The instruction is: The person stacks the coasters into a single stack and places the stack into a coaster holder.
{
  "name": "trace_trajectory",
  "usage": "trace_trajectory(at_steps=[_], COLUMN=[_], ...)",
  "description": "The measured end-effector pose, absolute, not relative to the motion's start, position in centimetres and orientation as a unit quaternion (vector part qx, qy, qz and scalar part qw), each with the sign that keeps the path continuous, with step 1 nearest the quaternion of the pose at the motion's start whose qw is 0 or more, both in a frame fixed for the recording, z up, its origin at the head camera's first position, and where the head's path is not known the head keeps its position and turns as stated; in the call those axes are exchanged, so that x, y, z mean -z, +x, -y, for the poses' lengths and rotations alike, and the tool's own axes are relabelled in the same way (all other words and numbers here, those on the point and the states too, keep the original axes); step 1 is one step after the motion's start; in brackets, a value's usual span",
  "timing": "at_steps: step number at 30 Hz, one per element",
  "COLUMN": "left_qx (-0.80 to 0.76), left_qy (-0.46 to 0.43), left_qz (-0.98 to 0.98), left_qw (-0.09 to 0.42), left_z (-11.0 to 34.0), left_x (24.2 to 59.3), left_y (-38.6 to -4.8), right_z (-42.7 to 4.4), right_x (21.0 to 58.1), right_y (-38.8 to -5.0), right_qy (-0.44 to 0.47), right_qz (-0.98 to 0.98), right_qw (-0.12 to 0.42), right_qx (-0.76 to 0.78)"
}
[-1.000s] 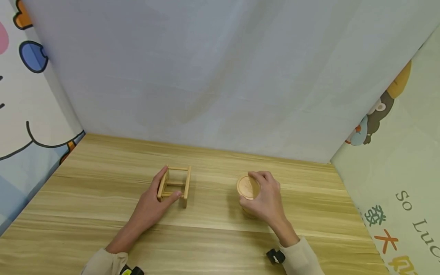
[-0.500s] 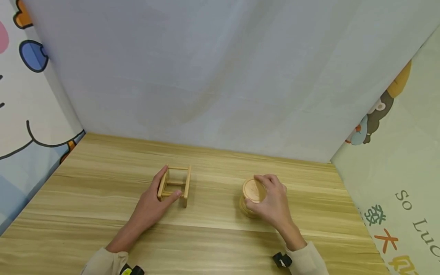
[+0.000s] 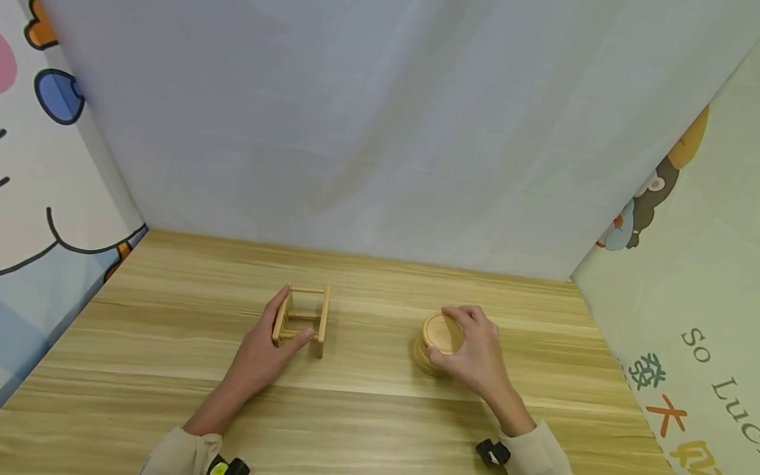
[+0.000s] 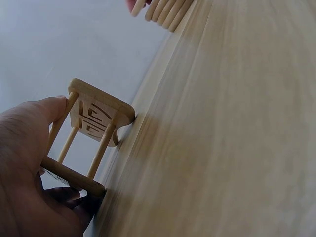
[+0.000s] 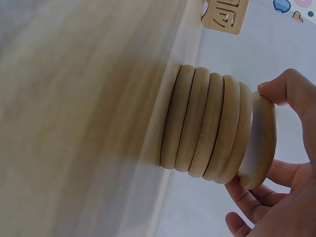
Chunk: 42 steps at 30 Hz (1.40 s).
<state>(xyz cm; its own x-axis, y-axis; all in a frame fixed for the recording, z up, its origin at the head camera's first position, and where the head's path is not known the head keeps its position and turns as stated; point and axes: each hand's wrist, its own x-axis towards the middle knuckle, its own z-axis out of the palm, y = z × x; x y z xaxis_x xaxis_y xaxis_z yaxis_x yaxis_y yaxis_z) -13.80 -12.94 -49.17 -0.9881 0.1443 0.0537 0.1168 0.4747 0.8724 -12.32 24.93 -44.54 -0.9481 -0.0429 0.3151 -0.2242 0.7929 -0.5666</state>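
Tabletop [image 3: 368, 429] below, left hand [image 3: 261, 353] gripping the rack [image 4: 103, 149], your rightward-shifted right hand [image 3: 475, 349] pinches 1 disc [image 3: 441, 332], apparently off the stack [image 5: 210, 126].

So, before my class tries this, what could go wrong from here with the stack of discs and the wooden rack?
The round disc pinched by the right hand sits tilted against the line of the stack, so its edge might nudge the discs below. Their rims look slightly stepped, so a bump could make them slide. The left hand grips the rack; a careless tug might shift or tip it.
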Motion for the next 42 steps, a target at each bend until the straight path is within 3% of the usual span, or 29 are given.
trace_trajectory(at_steps=[42], left_qx=[-0.503], left_qy=[0.077], left_qz=[-0.861], left_qw=[0.011], left_z=[12.96], left_x=[49.06], left_y=[-13.75], right_z=[-25.87], right_x=[45.09], right_y=[-12.43], right_qy=[0.077], right_qz=[0.935], right_qw=[0.057], right_qx=[-0.340])
